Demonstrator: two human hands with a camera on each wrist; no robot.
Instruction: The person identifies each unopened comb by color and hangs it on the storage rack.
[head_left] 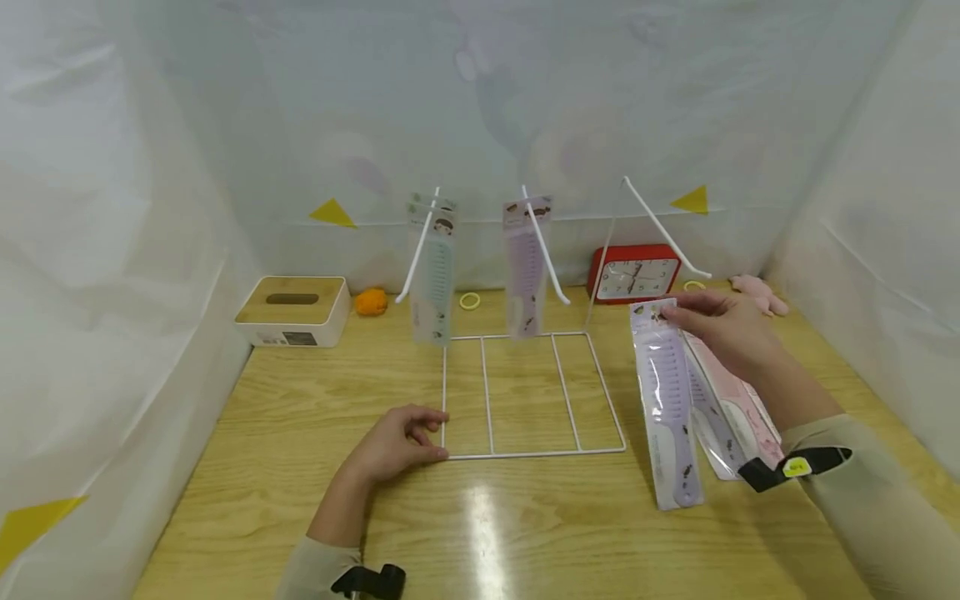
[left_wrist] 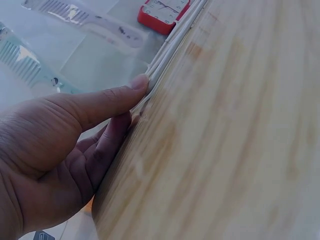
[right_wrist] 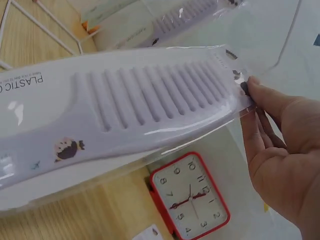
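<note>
My right hand (head_left: 670, 312) pinches the top of a packaged lilac comb (head_left: 667, 408), whose lower end rests on the table at the right. In the right wrist view the fingertips of that hand (right_wrist: 255, 97) grip the packet edge of the comb (right_wrist: 135, 100). My left hand (head_left: 433, 435) grips the front left corner of a white wire rack (head_left: 536, 452) that stands on the table. Its thumb (left_wrist: 134, 86) presses on the wire (left_wrist: 170, 45). A teal comb (head_left: 433, 275) and a lilac comb (head_left: 525, 267) hang on the rack's left and middle prongs. The right prong (head_left: 660, 229) is bare.
More packaged combs, one pink (head_left: 738, 408), lie under my right forearm. At the back stand a red clock (head_left: 633, 273), a tissue box (head_left: 294, 311), an orange fruit (head_left: 371, 302), a yellow ring (head_left: 469, 301) and a pink toy (head_left: 761, 292). White cloth walls enclose the wooden table (head_left: 315, 400).
</note>
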